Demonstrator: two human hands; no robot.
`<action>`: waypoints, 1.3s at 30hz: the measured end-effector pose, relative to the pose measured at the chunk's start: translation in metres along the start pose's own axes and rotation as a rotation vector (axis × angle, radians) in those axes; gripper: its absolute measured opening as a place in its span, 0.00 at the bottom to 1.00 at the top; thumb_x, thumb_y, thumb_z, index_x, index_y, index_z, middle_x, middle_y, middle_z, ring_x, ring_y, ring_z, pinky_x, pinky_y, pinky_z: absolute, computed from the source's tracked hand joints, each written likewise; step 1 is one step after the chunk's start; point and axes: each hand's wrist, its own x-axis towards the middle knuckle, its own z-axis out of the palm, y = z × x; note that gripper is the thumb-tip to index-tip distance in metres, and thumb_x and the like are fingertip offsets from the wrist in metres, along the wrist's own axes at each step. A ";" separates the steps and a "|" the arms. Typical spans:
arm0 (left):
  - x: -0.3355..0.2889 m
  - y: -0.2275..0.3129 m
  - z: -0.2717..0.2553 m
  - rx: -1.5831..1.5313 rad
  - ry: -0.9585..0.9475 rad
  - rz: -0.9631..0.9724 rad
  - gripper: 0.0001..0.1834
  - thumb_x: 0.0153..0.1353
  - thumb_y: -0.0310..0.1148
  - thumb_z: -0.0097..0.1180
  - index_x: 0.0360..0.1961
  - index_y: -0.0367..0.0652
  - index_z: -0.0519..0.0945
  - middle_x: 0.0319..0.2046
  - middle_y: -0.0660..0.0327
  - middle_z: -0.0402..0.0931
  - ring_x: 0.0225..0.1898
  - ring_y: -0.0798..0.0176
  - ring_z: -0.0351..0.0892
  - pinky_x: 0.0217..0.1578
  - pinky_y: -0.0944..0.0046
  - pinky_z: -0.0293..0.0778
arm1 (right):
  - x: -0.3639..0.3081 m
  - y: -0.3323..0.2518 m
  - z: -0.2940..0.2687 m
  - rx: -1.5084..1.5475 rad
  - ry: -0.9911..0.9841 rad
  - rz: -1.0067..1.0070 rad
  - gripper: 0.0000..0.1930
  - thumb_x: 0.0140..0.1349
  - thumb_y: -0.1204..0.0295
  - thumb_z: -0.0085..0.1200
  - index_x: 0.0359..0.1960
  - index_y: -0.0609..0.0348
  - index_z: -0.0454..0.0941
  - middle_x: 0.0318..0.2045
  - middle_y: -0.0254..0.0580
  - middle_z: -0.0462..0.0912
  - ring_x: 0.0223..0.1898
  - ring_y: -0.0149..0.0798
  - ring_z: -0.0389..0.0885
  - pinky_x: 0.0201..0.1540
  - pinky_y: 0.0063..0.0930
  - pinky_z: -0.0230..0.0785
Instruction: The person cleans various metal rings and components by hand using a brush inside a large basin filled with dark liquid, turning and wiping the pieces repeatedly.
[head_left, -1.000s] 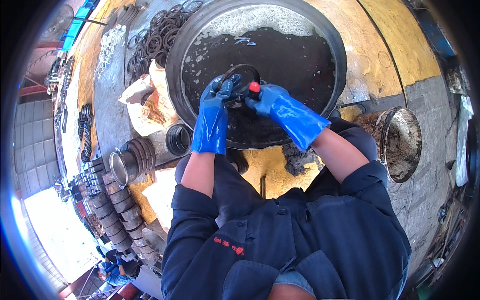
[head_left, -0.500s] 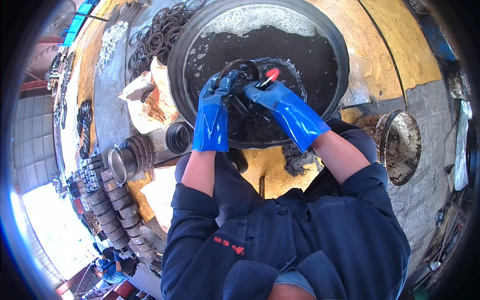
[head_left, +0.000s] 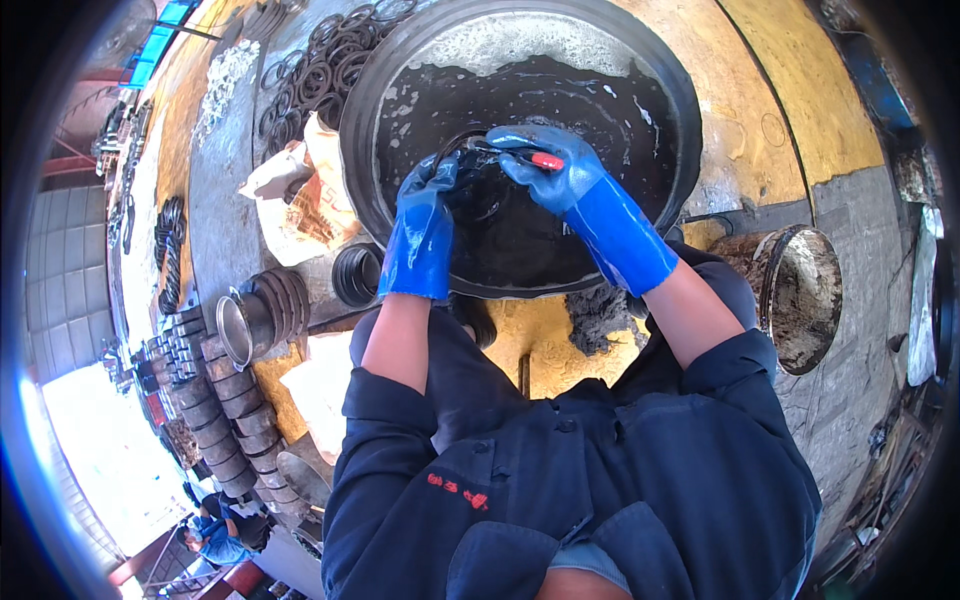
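Note:
Both my hands wear wet blue rubber gloves above a large round black basin (head_left: 688,140) of dark, foamy water. My left hand (head_left: 428,195) is closed on the left side of a black ring (head_left: 456,143), which hangs over the water and is hard to make out against it. Around a small red-handled tool (head_left: 546,160) my right hand (head_left: 555,170) is closed, close to the ring's upper right edge. The tool's working end is mostly hidden, so its kind does not show.
A heap of black rings (head_left: 315,80) lies beyond the basin's left side, near a torn paper sack (head_left: 305,200). Stacked metal rings (head_left: 270,310) stand left. A dirty drum (head_left: 800,300) lies on the right. Another person (head_left: 220,540) is far off at lower left.
My right hand has moved up and turned, bringing the red-handled tool over the ring's upper edge. My left hand has dropped slightly with the ring, still gripping it.

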 end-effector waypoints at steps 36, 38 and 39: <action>0.011 0.018 -0.009 -0.213 0.010 0.087 0.19 0.70 0.38 0.52 0.58 0.41 0.75 0.60 0.50 0.74 0.58 0.50 0.77 0.48 0.57 0.79 | -0.019 0.015 -0.020 0.158 -0.251 0.834 0.27 0.57 0.47 0.63 0.42 0.63 0.84 0.34 0.46 0.87 0.38 0.38 0.84 0.46 0.33 0.74; 0.009 0.011 -0.015 -0.348 -0.168 0.064 0.20 0.70 0.39 0.52 0.59 0.41 0.74 0.63 0.50 0.71 0.62 0.50 0.73 0.50 0.55 0.78 | -0.021 0.014 -0.015 0.417 -0.226 0.769 0.23 0.60 0.50 0.62 0.42 0.59 0.84 0.34 0.41 0.87 0.37 0.34 0.83 0.45 0.30 0.73; 0.009 0.008 -0.012 -0.417 -0.265 0.047 0.21 0.70 0.40 0.52 0.59 0.42 0.74 0.64 0.50 0.69 0.64 0.49 0.71 0.52 0.54 0.77 | -0.023 0.017 -0.015 0.541 -0.205 0.737 0.21 0.62 0.51 0.61 0.43 0.57 0.85 0.33 0.39 0.87 0.36 0.31 0.82 0.44 0.29 0.73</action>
